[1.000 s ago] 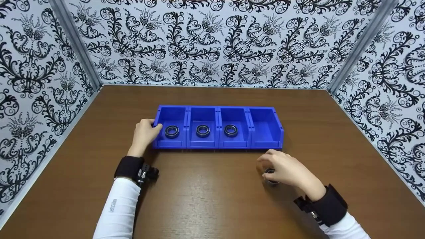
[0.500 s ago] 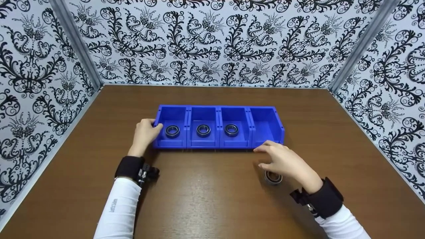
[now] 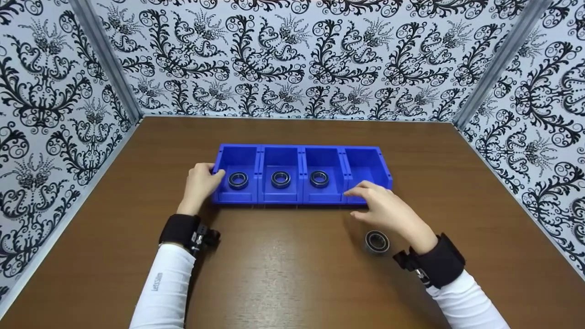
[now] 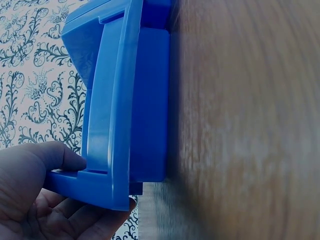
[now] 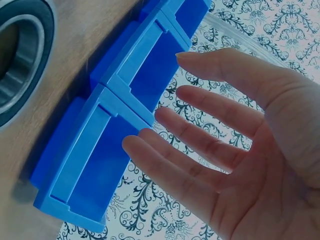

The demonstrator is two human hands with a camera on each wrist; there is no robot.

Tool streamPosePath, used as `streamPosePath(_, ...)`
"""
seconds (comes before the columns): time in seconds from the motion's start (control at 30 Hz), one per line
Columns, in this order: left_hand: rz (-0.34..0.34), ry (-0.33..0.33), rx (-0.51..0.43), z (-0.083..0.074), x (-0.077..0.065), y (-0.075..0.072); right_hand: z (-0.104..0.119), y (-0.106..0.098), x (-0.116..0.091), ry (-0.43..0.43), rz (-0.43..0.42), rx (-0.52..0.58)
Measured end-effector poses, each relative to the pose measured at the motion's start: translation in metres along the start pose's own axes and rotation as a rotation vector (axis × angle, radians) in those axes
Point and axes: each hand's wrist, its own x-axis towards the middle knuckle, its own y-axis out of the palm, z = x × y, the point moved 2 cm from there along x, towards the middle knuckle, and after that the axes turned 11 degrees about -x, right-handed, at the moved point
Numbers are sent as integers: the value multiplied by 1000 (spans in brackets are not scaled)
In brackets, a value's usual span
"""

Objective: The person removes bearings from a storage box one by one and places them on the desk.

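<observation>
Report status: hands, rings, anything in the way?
Left hand grips blue bins at left end. Right hand empty, near rightmost bin. Three rings in bins, one ring on table. No obstacle visible.

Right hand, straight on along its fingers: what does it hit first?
Likely the blue bin row, near the divider left of its rightmost compartment. Height is hard to judge, so the right hand might pass above it.
</observation>
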Motion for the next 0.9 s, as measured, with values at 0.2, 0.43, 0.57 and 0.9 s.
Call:
streamPosePath(0.2,-7,13,-19,-2,-2,0,1,-2,9,7,-9,1)
streamPosePath(0.43,-14,20,-32,-3,-2,0,2,-3,19,-10,-14,13)
streamPosePath(0.57,5,11,-25,-2,-1,0,3,-3,25,-14,-10,14)
streamPosePath(0.9,4,0,-9,0,0,1,5,-3,42,-37,-22,10)
